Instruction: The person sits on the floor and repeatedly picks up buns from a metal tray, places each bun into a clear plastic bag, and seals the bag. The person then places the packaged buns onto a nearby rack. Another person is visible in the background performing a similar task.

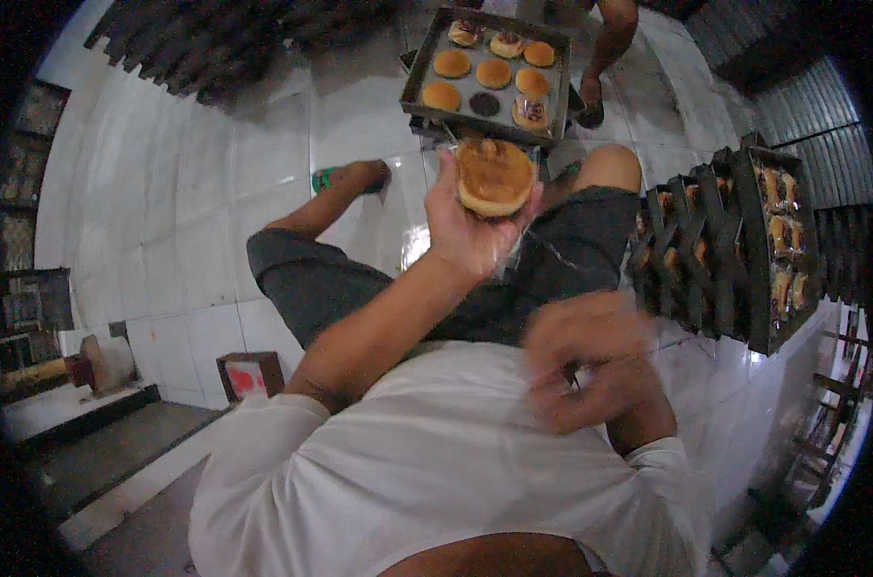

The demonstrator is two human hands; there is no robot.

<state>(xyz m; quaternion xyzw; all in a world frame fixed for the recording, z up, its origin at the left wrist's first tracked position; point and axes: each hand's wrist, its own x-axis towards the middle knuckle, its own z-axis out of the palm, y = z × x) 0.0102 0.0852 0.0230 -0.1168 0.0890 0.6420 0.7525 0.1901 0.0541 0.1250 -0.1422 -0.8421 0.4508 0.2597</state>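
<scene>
On my left hand (465, 234) rests a round golden-brown bun (496, 177), with clear plastic film showing around its edges; the fingers are cupped under it. My right hand (584, 353) is blurred by motion over my lap, its fingers curled; whether it holds something small cannot be made out. Just beyond the bun stands a dark metal tray (436, 43) with several round buns (493, 73), a few of them in clear printed wrappers, and one dark round spot (485, 104) among them.
Stacked dark trays (761, 245) holding wrapped buns stand on the right. Another person's leg and foot (591, 101) are beside the far tray. A small box (250, 376) with a red-and-white face lies at the left on the tiled floor (191, 238), near a step (126, 440).
</scene>
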